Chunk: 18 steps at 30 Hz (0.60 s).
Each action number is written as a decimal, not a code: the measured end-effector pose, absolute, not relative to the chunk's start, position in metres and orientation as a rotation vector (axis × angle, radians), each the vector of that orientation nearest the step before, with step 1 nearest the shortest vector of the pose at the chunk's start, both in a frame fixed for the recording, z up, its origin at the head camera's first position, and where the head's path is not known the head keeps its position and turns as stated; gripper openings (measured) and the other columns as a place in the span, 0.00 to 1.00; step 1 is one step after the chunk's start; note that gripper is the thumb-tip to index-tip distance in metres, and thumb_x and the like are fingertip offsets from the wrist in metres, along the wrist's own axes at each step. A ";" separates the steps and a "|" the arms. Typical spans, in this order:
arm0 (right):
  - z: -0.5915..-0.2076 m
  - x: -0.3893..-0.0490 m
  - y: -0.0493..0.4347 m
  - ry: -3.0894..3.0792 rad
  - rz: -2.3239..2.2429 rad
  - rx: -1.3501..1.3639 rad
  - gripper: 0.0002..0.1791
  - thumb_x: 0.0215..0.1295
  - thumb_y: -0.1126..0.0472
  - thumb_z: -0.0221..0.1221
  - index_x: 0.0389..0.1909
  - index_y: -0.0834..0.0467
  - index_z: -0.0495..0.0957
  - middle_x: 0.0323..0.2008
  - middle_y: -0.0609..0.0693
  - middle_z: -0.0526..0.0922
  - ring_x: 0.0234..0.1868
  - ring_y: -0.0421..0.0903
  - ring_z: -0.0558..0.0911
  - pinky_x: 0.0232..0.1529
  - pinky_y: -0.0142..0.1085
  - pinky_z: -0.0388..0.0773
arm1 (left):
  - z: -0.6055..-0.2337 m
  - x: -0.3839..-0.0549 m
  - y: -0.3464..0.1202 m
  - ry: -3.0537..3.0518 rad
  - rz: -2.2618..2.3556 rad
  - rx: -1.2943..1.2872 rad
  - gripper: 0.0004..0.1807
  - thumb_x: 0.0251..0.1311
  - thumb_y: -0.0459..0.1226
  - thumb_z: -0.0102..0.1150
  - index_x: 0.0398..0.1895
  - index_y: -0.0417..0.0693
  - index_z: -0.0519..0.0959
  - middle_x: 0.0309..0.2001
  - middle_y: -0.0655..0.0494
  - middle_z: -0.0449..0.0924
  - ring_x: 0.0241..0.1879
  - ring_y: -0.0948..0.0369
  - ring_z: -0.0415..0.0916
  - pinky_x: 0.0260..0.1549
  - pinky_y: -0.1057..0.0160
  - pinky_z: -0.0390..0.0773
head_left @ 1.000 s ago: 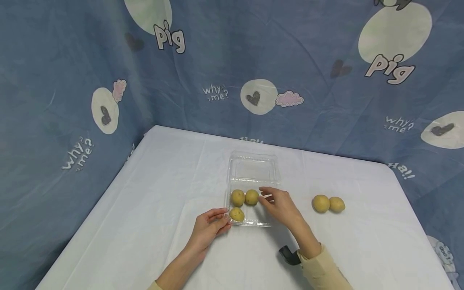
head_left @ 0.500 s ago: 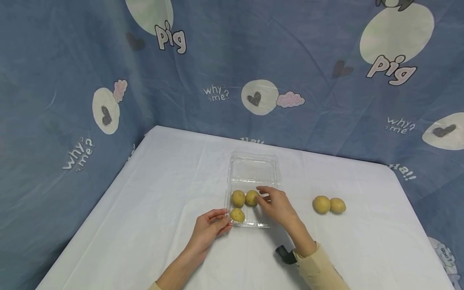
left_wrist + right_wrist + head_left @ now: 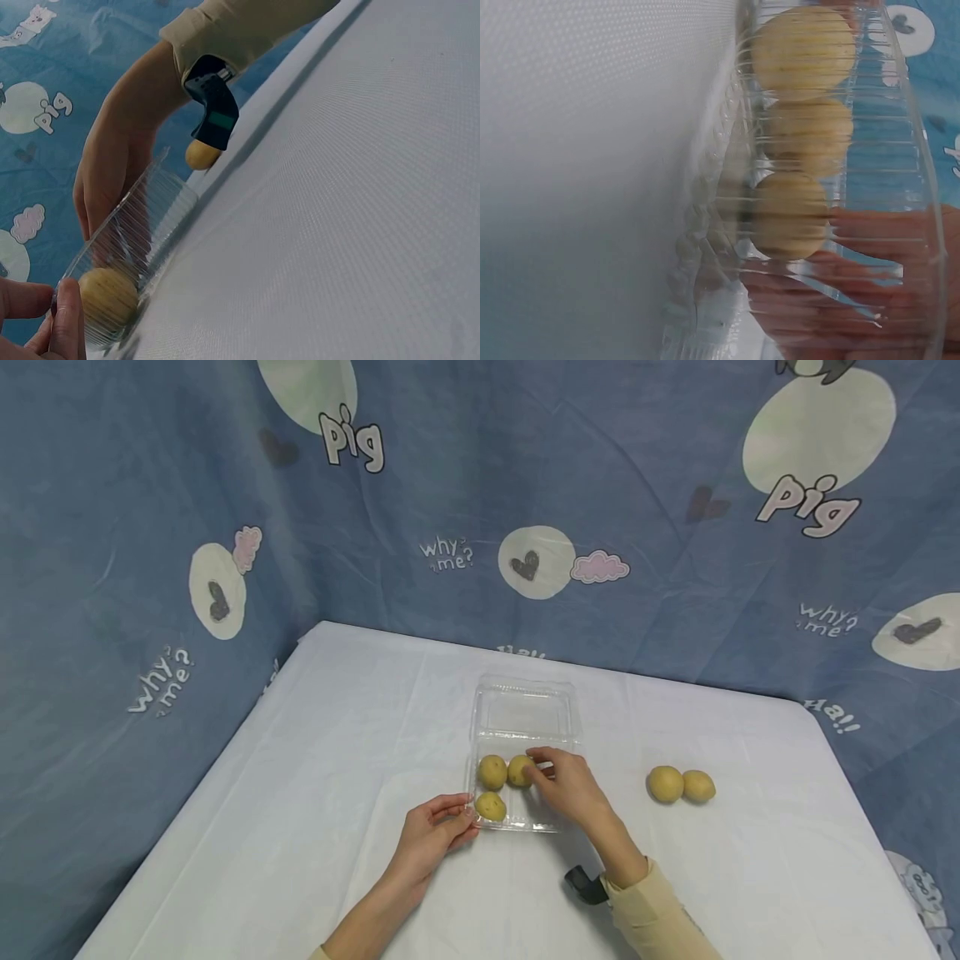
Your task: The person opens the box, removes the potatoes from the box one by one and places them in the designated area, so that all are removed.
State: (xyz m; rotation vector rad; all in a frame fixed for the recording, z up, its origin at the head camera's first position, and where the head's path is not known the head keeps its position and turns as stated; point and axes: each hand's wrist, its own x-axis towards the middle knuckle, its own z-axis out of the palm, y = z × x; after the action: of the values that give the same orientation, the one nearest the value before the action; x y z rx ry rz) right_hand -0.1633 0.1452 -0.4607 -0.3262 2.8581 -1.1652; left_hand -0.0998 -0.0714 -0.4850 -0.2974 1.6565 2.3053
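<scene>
A clear plastic clamshell container [image 3: 534, 808] lies on the table, its lid [image 3: 525, 710] folded back away from the person. Inside sit a far-left potato [image 3: 492, 772], a near-left potato [image 3: 491, 807] and a far-middle potato [image 3: 517, 770]. My left hand [image 3: 430, 835] pinches the container's near-left corner between thumb and fingers. Over the container's right part, my right hand [image 3: 568, 785] touches the far-middle potato with loosely spread fingertips. Through the ribbed wall, the right wrist view shows a potato [image 3: 791, 216] beside those fingers [image 3: 885, 236].
Two more potatoes [image 3: 681, 785] lie touching each other on the white tablecloth [image 3: 757, 860], to the right. A black wrist device [image 3: 585, 885] is strapped below the right sleeve. A blue printed curtain [image 3: 420, 485] hangs behind and left of the table.
My right hand has shifted slightly left, its fingertips now overlapping the far-middle potato. The left hand, container and potatoes show no clear movement.
</scene>
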 end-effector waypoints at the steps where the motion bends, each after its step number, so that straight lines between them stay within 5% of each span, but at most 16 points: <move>1: -0.461 -0.164 0.145 2.855 -1.170 -0.323 0.16 0.68 0.61 0.61 0.53 0.65 0.79 0.49 0.61 0.83 0.41 0.54 0.85 0.44 0.44 0.85 | -0.485 -0.100 -0.071 1.655 2.307 -0.300 0.19 0.62 0.26 0.61 0.55 0.25 0.73 0.40 0.48 0.76 0.37 0.59 0.82 0.42 0.66 0.85; 18: -0.459 -0.165 0.145 2.826 -1.150 -0.315 0.20 0.59 0.62 0.69 0.51 0.64 0.81 0.40 0.55 0.84 0.38 0.50 0.84 0.41 0.42 0.85 | -0.483 -0.098 -0.070 1.668 2.320 -0.304 0.19 0.62 0.25 0.60 0.55 0.24 0.72 0.39 0.46 0.77 0.35 0.60 0.82 0.41 0.66 0.85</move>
State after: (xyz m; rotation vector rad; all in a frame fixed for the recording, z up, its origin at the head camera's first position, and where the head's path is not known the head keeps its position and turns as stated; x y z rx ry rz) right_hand -0.1645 0.1449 -0.4593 -0.3146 2.8264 -1.1501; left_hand -0.0977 -0.0695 -0.4829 -0.3036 1.6684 2.3196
